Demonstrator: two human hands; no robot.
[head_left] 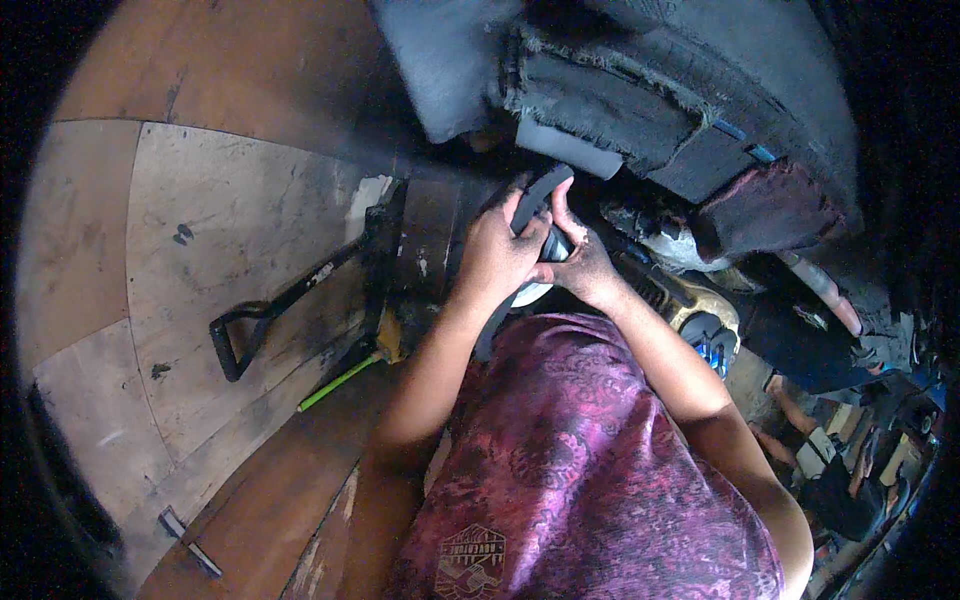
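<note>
In front of my body, both hands are closed on a dark grey, curved, flat strip [543,197] that looks like rubber or foam. My left hand [497,255] grips it from the left, fingers curled around its side. My right hand [588,262] holds it from the right, with the index finger raised along its upper end. Dark smudges cover the right hand. Between and just below the hands shows part of a pale, rounded thing [532,294]; its kind is hidden.
At left lies a black D-shaped handle [240,335] on a long shaft; near it is a green stick [338,385]. Worn wooden boards [230,230] cover the left side. Frayed dark fabric [610,100] hangs ahead. Right of me are a tan object [705,305] and scattered items [850,450].
</note>
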